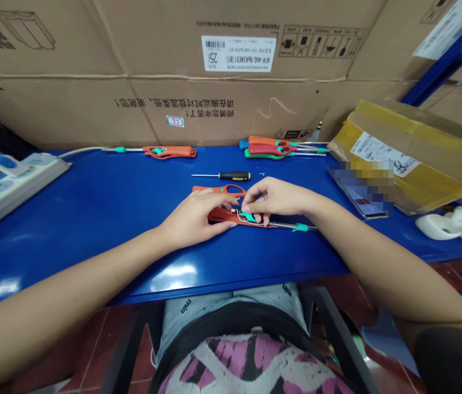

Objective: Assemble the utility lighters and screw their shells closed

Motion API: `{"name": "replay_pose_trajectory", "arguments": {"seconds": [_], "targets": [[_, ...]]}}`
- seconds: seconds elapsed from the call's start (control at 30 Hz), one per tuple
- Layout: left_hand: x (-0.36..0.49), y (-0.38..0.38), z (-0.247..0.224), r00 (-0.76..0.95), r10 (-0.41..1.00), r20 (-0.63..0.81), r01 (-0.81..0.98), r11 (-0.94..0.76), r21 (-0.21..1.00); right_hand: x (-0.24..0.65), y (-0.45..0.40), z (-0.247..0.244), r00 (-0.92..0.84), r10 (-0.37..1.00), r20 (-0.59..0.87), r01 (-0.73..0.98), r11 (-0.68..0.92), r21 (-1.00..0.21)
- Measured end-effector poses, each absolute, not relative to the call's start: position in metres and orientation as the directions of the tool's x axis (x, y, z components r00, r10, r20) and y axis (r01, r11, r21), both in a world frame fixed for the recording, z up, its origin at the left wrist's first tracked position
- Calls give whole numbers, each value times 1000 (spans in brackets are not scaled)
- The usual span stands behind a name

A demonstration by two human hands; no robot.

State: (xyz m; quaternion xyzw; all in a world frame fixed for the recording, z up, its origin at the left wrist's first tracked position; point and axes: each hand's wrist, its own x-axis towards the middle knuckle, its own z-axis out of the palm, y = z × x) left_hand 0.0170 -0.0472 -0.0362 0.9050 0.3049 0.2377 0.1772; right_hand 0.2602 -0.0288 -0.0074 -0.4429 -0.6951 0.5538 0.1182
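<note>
An opened orange lighter half (pixel 226 218) lies on the blue table, with a white wire, a green part (pixel 248 217) and a metal tube that has a green tip (pixel 300 227). My left hand (pixel 198 216) grips its left end between thumb and fingers. Fingers of my right hand (pixel 269 200) are pinched together at the green part and wire; what exactly they hold is too small to tell. Just behind my left hand lies the other orange shell half (pixel 226 190), partly covered by its fingers. A black and yellow screwdriver (pixel 234 175) rests farther back.
Assembled lighters (pixel 171 151) lie at the back left, with several more (pixel 269 148) at the back centre. A power strip (pixel 11 183) is at the left. To the right are a phone (pixel 357 194), a taped box (pixel 411 148) and a white tape roll (pixel 436 226). Large cartons (pixel 165 60) stand behind.
</note>
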Motion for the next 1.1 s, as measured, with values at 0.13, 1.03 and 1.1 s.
{"name": "replay_pose_trajectory", "arguments": {"seconds": [0.13,1.03,1.1], "targets": [[17,-46,-37,706,626,331,465,-762,451,261,-28,-9,-573,748,-336,474,-33,-880],[16,-44,-38,756,510,410,369,-850,376,257,-30,-5,-540,755,-372,472,-94,-877],[16,-44,-38,760,504,410,363,-853,375,257,-29,-6,-534,758,-375,472,-101,-876]]}}
